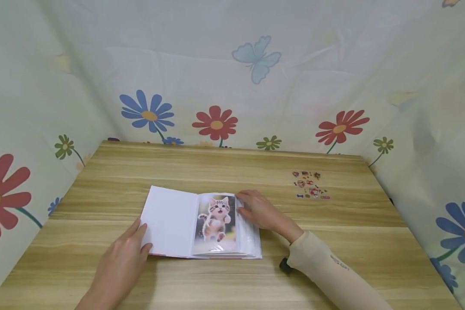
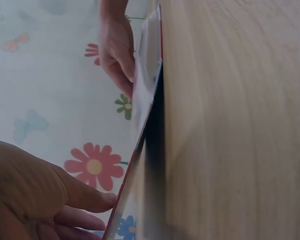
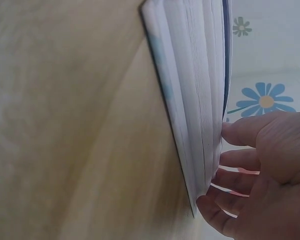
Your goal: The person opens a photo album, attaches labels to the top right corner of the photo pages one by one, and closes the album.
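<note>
Steady rectangular white card cover point(image 1: 171, 221) with loose-fingered left hand point(image 1: 121, 255); free one glossy kitten-photo page point(image 1: 217, 221) with spread-fingered right hand point(image 1: 258, 209). Cannot tell whether pinching.

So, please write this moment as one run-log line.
album open, kitten picture showing | left hand touches cover | right hand touches pages | stickers on table, right of album

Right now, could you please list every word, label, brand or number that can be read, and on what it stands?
No text is readable.
Right sleeve: dark marks like lettering, too small and blurred to read.
Small colourful pieces: any print is too small to tell.
Open album: no text visible on its open pages.
</note>
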The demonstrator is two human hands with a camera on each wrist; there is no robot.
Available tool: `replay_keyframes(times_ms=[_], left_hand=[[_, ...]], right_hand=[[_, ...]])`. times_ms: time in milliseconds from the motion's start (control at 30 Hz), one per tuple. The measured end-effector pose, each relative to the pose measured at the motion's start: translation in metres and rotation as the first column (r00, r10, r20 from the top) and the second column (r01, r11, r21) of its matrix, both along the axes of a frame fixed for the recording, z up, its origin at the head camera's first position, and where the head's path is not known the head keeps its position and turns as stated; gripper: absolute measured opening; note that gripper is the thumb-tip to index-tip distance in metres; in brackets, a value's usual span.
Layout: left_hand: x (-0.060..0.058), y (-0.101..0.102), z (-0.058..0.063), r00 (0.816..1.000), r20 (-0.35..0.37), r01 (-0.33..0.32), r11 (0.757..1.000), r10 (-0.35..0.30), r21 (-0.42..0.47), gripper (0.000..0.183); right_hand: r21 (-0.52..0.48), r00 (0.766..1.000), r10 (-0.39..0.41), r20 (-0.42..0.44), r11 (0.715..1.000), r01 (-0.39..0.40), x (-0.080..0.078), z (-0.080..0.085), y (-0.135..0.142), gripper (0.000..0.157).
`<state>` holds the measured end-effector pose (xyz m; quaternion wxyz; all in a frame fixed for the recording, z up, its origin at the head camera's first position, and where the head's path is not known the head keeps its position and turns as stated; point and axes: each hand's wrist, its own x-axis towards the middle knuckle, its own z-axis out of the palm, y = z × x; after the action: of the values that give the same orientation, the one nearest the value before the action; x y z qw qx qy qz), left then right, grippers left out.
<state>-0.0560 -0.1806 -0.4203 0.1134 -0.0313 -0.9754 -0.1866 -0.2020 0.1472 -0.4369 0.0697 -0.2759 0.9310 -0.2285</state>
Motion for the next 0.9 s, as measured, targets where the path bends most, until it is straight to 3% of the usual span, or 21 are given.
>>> replay_keyframes(times_ms=[133,333,900], left_hand=[[-0.003,-0.003,-0.009,1.0,0.023,0.019,1.0,-0.019,0.005,0.044],[-0.006,-0.005,-0.018,0.998,0.025,0.052,0.999,-0.053,0.01,0.013],[-0.004,-0.002,-0.024,0.998,0.043,0.054,0.998,-0.054,-0.01,0.014]], right_hand=[[-0.01,1.0,0.011,-0.012,1.0,-0.011,0.0,0.0,0.0,0.05],[0.006,1.0,0.013,-0.014,1.0,-0.013,-0.001,0.0,0.0,0.049],[0.011,1.0,0.013,0.008,1.0,-0.013,0.001,0.005,0.0,0.05]])
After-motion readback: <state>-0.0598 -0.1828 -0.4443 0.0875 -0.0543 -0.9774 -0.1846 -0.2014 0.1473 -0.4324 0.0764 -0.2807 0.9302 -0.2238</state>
